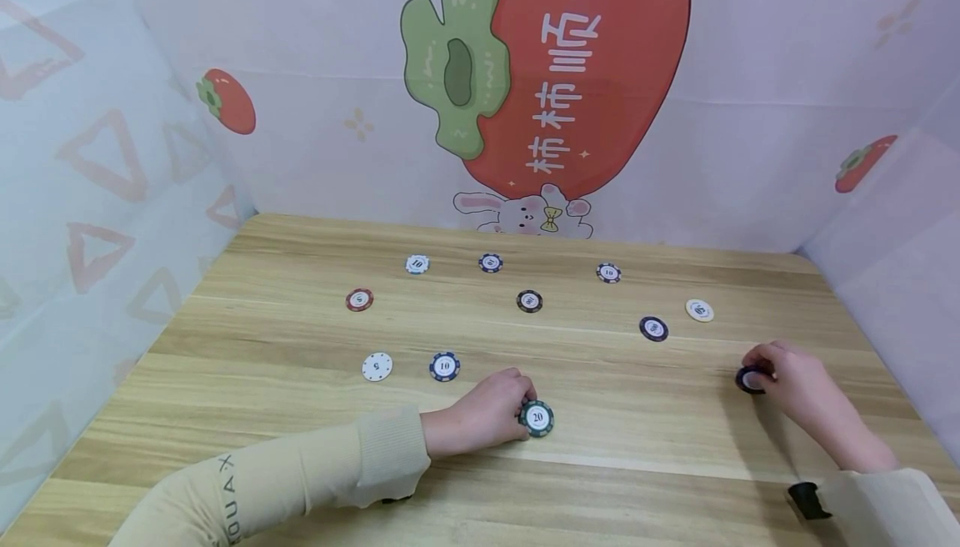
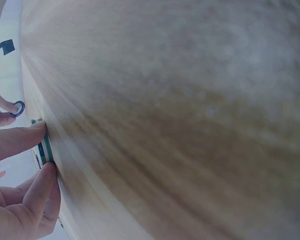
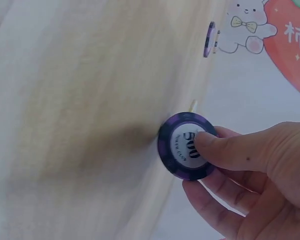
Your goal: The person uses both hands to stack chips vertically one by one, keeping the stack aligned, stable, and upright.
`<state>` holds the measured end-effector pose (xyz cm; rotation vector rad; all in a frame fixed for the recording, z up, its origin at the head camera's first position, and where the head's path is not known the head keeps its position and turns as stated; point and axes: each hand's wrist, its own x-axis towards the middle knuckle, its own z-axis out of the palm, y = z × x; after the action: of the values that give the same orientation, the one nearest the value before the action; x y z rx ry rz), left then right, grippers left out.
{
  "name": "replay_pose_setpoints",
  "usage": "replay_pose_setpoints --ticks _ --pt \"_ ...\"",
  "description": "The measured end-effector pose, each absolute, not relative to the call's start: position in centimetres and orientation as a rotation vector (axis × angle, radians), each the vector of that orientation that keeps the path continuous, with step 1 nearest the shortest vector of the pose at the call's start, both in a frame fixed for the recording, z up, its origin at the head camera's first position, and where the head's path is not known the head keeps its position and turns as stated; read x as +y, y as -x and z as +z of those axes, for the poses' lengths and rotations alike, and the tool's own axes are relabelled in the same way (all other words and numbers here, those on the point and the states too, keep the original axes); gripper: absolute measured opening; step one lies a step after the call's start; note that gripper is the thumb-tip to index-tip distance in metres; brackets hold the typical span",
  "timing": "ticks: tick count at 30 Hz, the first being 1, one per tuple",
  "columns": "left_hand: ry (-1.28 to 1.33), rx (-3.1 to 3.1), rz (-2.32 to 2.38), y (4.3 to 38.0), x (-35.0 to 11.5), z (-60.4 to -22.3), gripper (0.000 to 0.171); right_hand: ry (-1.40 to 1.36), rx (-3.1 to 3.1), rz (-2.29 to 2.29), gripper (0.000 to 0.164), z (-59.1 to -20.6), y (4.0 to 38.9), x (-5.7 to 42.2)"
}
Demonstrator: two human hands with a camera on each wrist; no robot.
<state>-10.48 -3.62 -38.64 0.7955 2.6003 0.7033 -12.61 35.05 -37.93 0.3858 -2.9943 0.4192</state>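
Right grip (image 1: pixel 797 386) is pinching a purple 500 chip (image 3: pixel 179 145) at its left, seemingly tilted above the counter (image 1: pixel 637 430); left grip (image 1: pixel 486 412) is holding a green 20 chip (image 1: pixel 538 419) at its right.

Between my left hand (image 1: pixel 480 415) and my right hand (image 1: pixel 798 388), a broad lane of bare table (image 1: pixel 637 422) leaves room to move sideways. Ahead of that lane, the dark purple poker chip (image 1: pixel 654 328) and the cream 50 chip (image 1: pixel 700 310) stand in the way, a narrow gap between them. The blue 10 chip (image 1: pixel 445 367) lies just forward-left of my left hand (flat enough to pass over). The printed backdrop (image 1: pixel 300 163) blocks the far edge; the side cloth (image 1: pixel 915 280) bounds my right.
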Motion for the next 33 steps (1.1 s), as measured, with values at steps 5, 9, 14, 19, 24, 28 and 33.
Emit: replay_pose_setpoints --ticks 5,9,14,19,24,28,33 --pt "-0.783 2.593 0.706 10.4 -3.7 -38.6 0.031 -0.458 -2.954 0.368 0.012 -37.5 12.4 34.5" --pt "-0.776 2.594 0.704 10.4 -3.7 -38.5 0.032 -0.484 -2.927 0.365 0.014 -37.4 12.1 33.9" --pt "-0.781 2.594 0.706 10.3 -3.7 -38.5 0.034 -0.519 -2.863 0.360 0.018 -37.3 11.7 33.0" --pt "-0.802 2.598 0.714 10.4 -3.7 -38.7 0.035 -0.558 -2.813 0.369 0.021 -37.1 11.5 31.7" --pt "-0.800 2.602 0.714 10.4 -3.7 -38.7 0.037 -0.581 -2.781 0.391 0.021 -36.7 11.2 30.4" --pt "-0.809 2.611 0.711 10.3 -3.6 -38.8 0.038 -0.595 -2.722 0.404 0.022 -36.5 11.1 29.6" --pt "-0.826 2.613 0.713 10.3 -3.6 -38.9 0.040 -0.576 -2.702 0.428 0.022 -36.4 10.8 28.7"
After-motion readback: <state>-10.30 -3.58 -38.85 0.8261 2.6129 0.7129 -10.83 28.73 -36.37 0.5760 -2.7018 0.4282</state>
